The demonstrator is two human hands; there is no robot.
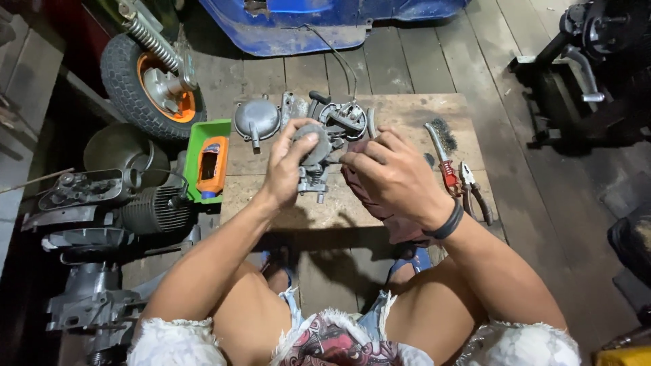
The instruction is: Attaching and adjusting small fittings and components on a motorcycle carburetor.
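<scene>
At twelve o'clock I see the blue vehicle body (325, 24), the biggest thing in view, and at ten o'clock a small wheel with an orange hub (150, 85). At nine o'clock sits a dark finned engine block (146, 210) on the plank floor. The wooden tabletop (407, 112) fills the centre. On its left edge rests a green tray (195, 139) holding an orange rectangular bottle with a dark label panel (213, 166); I cannot make out the label's detail. My left hand (288, 166) is closed around a grey metal carburettor (315, 163), thumb pressed on its round top, holding it just above the middle of the tabletop. My right hand (390, 176) has its fingers curled against the carburettor's right side, over a reddish rag (380, 210); whether it pinches anything I cannot tell. At twelve o'clock from the hands lies a round grey cover (256, 118), and at three o'clock a wire brush (442, 146) beside red-handled pliers (475, 186)
</scene>
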